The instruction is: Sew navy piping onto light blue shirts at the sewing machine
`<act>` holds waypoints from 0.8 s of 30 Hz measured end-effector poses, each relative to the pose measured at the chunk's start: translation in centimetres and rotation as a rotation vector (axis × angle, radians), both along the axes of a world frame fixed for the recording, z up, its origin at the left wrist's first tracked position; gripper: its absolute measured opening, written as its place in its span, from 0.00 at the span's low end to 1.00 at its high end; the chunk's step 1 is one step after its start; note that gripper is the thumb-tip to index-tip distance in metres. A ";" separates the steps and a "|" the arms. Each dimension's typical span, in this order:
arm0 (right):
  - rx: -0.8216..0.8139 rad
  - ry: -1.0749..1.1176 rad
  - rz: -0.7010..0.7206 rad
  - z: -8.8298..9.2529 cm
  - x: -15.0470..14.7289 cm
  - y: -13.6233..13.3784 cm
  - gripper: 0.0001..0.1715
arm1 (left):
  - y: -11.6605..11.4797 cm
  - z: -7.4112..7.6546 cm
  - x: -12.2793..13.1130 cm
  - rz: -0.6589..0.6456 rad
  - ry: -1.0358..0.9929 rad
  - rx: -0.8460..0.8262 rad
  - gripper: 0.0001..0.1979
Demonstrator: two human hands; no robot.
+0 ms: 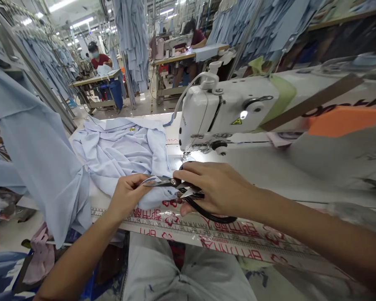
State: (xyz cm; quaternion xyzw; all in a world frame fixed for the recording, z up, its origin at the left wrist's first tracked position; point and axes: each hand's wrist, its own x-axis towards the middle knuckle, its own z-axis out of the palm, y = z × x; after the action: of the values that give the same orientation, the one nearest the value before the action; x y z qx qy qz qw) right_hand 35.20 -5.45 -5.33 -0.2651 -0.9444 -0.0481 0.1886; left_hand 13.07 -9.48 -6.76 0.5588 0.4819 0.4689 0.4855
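My right hand (216,188) is shut around black-handled scissors (178,186), whose steel blades point left across a fold of cloth. A black cord (209,218) curves below the hand from the scissors. My left hand (127,198) pinches the edge of a crumpled light blue shirt (119,154), close to the blade tips. The shirt lies on the sewing table (175,125), just left of the white sewing machine (225,108). The machine's needle area (185,155) is a little above the scissors. Part of the blades is hidden by my fingers.
A tape rule with red print (175,228) runs along the table's near edge. Light blue garments (40,138) hang at the left. My trousered legs (181,271) lie below the table. Co-workers (100,56) sit at machines farther back, among more hanging garments.
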 end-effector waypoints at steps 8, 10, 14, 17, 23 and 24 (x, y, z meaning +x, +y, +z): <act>0.065 0.072 -0.107 -1.1 2.4 0.6 0.16 | 0.2 -0.2 -0.1 -0.101 0.053 -0.107 0.13; -0.042 0.105 -0.183 -1.5 3.0 1.1 0.23 | 0.1 -0.3 -0.4 -0.157 0.027 -0.167 0.15; -0.181 0.069 -0.232 -2.0 2.8 2.2 0.26 | 0.5 1.2 -2.5 -0.402 0.127 -0.222 0.19; -0.155 -0.004 -0.151 -2.3 1.4 2.1 0.19 | 4.3 3.8 -4.5 -0.621 0.314 -0.191 0.17; -0.104 -0.059 0.186 -5.6 -2.0 0.4 0.25 | 20.2 6.7 -0.9 -0.073 0.580 0.106 0.12; -0.100 -0.042 0.214 -6.6 -2.1 0.7 0.23 | 22.6 6.6 0.5 -0.052 0.594 0.137 0.12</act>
State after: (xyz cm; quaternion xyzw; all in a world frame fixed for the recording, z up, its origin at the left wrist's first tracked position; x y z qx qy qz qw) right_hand 33.06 -4.71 -11.89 -0.1710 -0.9721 0.0139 0.1596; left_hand 13.53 13.15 -0.20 0.7151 0.5555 0.3040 0.2962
